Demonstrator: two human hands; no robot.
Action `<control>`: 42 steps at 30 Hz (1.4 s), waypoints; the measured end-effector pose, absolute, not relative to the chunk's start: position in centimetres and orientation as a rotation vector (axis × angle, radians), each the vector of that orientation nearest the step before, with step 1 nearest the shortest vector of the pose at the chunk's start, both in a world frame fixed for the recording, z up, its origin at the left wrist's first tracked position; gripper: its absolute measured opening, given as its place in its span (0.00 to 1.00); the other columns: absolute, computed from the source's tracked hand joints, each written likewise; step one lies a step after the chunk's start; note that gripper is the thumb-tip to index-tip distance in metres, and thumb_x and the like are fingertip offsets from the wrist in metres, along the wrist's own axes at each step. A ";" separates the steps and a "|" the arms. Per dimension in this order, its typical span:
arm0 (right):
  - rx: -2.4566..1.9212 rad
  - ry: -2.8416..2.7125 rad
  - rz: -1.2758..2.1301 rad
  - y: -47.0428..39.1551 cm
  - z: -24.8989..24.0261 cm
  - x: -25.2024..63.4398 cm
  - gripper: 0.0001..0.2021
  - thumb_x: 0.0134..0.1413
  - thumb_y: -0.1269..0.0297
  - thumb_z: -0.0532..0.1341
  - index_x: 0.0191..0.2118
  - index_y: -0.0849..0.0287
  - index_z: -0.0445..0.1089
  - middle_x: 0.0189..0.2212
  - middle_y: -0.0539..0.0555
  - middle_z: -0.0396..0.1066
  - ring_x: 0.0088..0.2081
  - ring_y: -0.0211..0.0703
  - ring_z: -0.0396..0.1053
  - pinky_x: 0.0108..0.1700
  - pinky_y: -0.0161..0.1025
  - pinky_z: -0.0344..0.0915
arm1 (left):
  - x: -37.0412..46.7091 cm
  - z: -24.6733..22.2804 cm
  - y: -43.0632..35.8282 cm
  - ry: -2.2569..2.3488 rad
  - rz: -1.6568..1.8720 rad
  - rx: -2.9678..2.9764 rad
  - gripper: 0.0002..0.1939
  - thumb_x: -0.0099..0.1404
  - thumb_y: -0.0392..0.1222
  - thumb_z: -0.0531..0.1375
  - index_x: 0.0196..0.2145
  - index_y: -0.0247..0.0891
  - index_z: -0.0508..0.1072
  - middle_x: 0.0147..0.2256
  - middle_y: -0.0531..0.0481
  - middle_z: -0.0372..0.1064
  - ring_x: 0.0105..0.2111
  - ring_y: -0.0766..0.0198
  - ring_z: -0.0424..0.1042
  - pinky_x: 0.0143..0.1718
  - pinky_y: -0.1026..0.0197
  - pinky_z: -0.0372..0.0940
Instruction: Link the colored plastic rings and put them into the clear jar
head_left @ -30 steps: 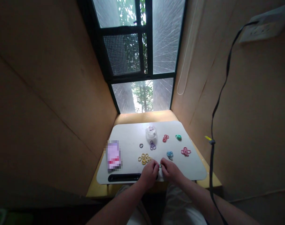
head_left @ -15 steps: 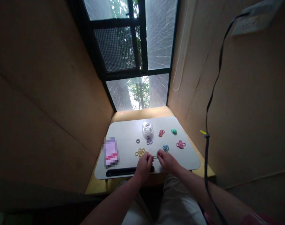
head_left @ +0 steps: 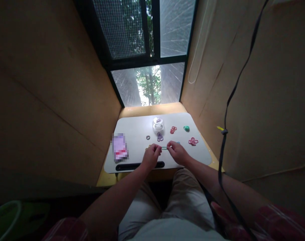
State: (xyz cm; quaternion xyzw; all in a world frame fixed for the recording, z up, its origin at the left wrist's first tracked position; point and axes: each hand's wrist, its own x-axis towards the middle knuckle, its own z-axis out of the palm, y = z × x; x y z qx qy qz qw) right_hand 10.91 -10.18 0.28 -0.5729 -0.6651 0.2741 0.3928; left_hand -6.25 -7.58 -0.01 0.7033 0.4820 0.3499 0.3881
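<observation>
A thin green elastic hair band (head_left: pixel 164 148) is stretched level between my two hands, above the front middle of the white board. My left hand (head_left: pixel 151 156) pinches its left end, fingers closed. At the other end, my right hand (head_left: pixel 177 153) has its thumb and fingers closed on the band. Yellow bands (head_left: pixel 149 147) are mostly hidden behind my left hand. Only a bit of the blue bands (head_left: pixel 178 143) shows behind my right hand. Purple bands (head_left: pixel 159 137) lie just beyond the gap between my hands.
The white board (head_left: pixel 132 125) also bears a clear round jar (head_left: pixel 158 126), a dark band (head_left: pixel 148 137), red bands (head_left: pixel 173 130), green bands (head_left: pixel 186 128) and pink bands (head_left: pixel 193 141). A blurred purple item (head_left: pixel 120 147) lies left. A black cord (head_left: pixel 224 144) hangs at right.
The view has tilted downward, so the board appears higher. My hands have moved forward over the yellow and blue bands, still holding the green band, which looks slightly longer between them.
</observation>
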 end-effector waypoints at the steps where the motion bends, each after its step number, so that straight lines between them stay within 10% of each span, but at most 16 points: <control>1: -1.451 -1.687 0.704 -10.3 0.3 10.9 0.07 0.56 0.63 0.52 0.29 0.57 0.61 0.20 0.45 0.58 0.24 0.37 0.56 0.30 0.35 0.52 | -6.3 0.0 -7.6 1.222 0.894 1.791 0.16 0.66 0.50 0.52 0.28 0.37 0.70 0.23 0.52 0.69 0.26 0.66 0.67 0.30 0.63 0.58; 42: -1.459 -1.824 0.690 -11.9 3.3 9.5 0.07 0.59 0.64 0.51 0.31 0.57 0.61 0.23 0.47 0.62 0.27 0.38 0.61 0.30 0.35 0.54 | -6.6 5.0 -9.1 1.144 0.885 1.972 0.10 0.63 0.44 0.57 0.33 0.38 0.75 0.30 0.52 0.73 0.29 0.66 0.69 0.32 0.64 0.61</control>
